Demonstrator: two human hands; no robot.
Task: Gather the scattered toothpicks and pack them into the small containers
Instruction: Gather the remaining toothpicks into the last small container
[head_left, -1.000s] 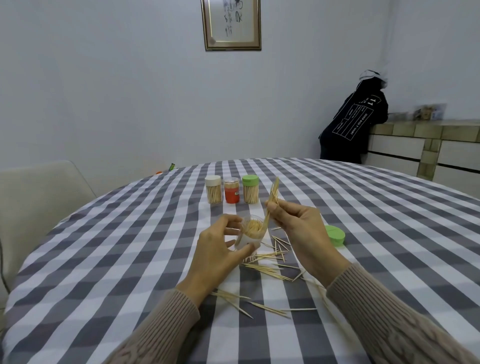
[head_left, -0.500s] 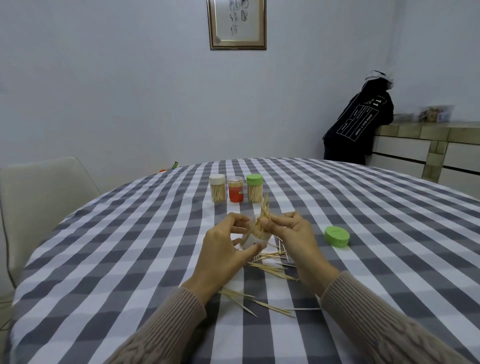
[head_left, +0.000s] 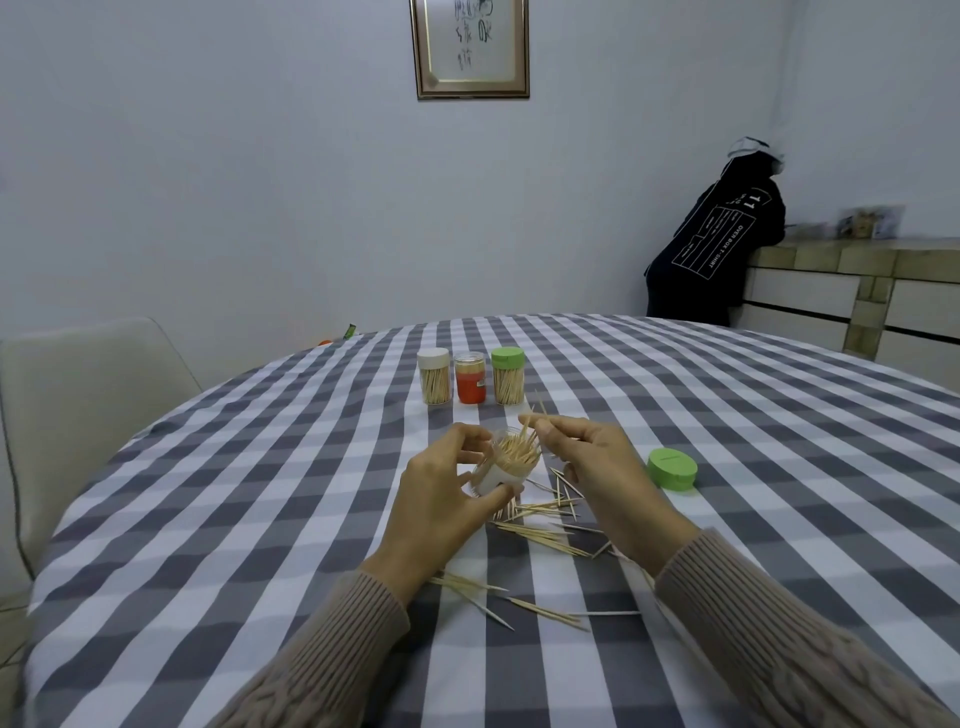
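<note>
A round table in a grey-and-white checked cloth (head_left: 260, 519) fills the view. The left hand (head_left: 436, 499) curls round an open clear container (head_left: 501, 467) at the centre, tilted and packed with toothpicks. The right hand (head_left: 597, 467) pinches a few toothpicks (head_left: 531, 422) at its rim. At 12 o'clock stand three capped containers (head_left: 471, 376); a green lid (head_left: 671, 468) lies at 3 o'clock – loose toothpicks (head_left: 540, 532) scatter toward 6.

One camera sits on my head, looking forward and down across the checked tabletop (head_left: 727, 467); my hands are close below it, the wall far ahead.
</note>
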